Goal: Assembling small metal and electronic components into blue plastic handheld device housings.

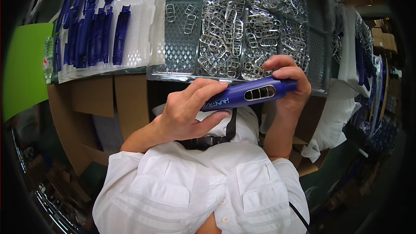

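Between both hands I hold a dark blue elongated plastic housing [234, 96], lying nearly level in front of my waist. It carries light blue lettering. A shiny chrome oval frame [260, 93] with crossbars sits in the opening on its right half. My left hand [184, 110] grips the left end, fingers on top and thumb below. The right end is held by my right hand [293, 87], with the thumb and fingers curled around it. Just beyond my hands is a clear compartment tray [182, 63] with many loose chrome frames [221, 34] like the fitted one.
At the far left, several dark blue plastic shells [93, 34] lie on a white textured tray [138, 26]. A green panel [26, 69] stands at the left edge. Open cardboard boxes [69, 117] are below the table. White wrapping [327, 123] hangs at the right.
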Available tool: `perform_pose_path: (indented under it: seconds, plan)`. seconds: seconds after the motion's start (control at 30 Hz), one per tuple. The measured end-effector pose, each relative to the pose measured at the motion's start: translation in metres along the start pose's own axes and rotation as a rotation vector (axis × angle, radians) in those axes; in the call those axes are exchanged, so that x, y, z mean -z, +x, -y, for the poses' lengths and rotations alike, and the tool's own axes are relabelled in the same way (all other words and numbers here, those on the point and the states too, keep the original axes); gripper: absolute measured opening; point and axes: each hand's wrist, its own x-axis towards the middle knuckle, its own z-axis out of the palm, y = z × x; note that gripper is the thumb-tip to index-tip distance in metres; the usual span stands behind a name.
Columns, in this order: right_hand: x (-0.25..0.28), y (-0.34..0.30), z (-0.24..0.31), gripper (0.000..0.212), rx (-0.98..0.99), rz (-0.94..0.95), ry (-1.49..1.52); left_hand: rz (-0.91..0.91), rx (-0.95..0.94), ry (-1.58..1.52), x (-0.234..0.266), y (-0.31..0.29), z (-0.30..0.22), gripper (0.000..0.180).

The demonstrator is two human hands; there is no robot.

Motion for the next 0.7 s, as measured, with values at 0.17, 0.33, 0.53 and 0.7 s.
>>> perform_pose_path:
  seconds: [0.17,0.33,0.53,0.7]
  plan:
    - [0.001,-0.002,0.000,0.030,-0.024,-0.008,-0.004,0.006,0.064,-0.044,0.003,-0.004,-0.002,0.061]
    - [0.002,-0.006,-0.002,0.029,-0.124,-0.050,0.036,0.027,0.092,-0.086,0.006,-0.002,-0.007,0.061]
    - [0.011,-0.003,0.000,0.029,-0.007,0.140,0.062,0.203,0.259,-0.374,0.004,0.013,-0.008,0.051]
    - [0.003,0.004,0.023,0.054,-0.202,0.208,0.086,0.333,0.762,-0.888,-0.010,0.021,-0.010,0.034]
